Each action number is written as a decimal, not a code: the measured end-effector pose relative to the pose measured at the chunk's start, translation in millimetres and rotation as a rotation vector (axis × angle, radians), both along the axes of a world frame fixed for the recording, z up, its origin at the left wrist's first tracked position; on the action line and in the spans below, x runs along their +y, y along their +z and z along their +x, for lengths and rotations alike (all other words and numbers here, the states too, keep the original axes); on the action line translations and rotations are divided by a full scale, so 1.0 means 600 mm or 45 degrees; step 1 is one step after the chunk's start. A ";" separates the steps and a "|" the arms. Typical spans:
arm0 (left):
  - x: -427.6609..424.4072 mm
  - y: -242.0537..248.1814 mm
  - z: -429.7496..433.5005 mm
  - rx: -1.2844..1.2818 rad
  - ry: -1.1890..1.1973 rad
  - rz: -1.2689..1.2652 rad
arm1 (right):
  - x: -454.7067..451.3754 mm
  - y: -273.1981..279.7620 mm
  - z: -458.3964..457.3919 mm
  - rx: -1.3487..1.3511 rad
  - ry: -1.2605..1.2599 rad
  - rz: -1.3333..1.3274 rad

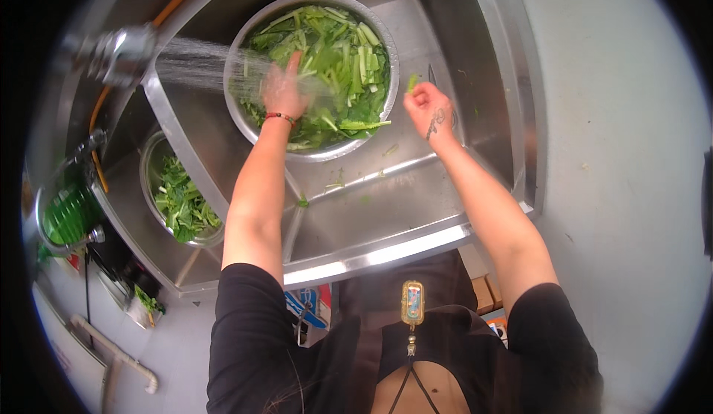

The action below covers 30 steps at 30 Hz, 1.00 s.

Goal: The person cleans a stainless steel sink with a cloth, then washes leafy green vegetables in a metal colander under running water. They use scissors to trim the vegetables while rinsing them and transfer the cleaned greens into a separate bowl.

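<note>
A round stainless-steel basin (396, 74) full of water and cut leafy greens (334, 52) sits in the sink. My left hand (285, 94) reaches into it, fingers spread against the greens and partly veiled by spray. Water streams from a chrome spray head (125, 55) across that hand from the left. To the right of the basin, above the sink floor, my right hand (430, 109) pinches a small green scrap (412, 84) between thumb and fingers. One light green stalk (365, 125) lies across the basin's lower right rim.
Left of the steel divider (184, 141), another basin (146, 174) holds leafy greens (186, 199). Green scraps (334, 184) lie on the sink floor (367, 191). An orange hose (99, 113) runs along the left. The sink's front edge (379, 255) is close to my body.
</note>
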<state>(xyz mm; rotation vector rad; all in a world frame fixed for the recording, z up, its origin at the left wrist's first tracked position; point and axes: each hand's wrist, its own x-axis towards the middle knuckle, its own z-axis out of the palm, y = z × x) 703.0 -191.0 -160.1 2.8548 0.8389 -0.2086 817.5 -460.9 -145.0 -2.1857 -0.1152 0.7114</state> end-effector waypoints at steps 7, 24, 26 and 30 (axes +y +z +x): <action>0.043 0.072 -0.011 -0.550 0.000 -0.693 | 0.077 -0.025 -0.026 -0.600 1.338 -0.080; -0.015 -0.017 -0.072 0.259 0.260 -0.444 | 0.249 -0.032 -0.033 -0.755 1.463 -0.673; 0.001 -0.009 -0.075 0.178 0.265 -0.453 | 0.258 -0.031 -0.020 -0.831 1.411 -0.525; 0.038 0.078 -0.056 -0.102 0.539 -0.944 | 0.276 -0.058 0.052 -0.186 1.040 -0.247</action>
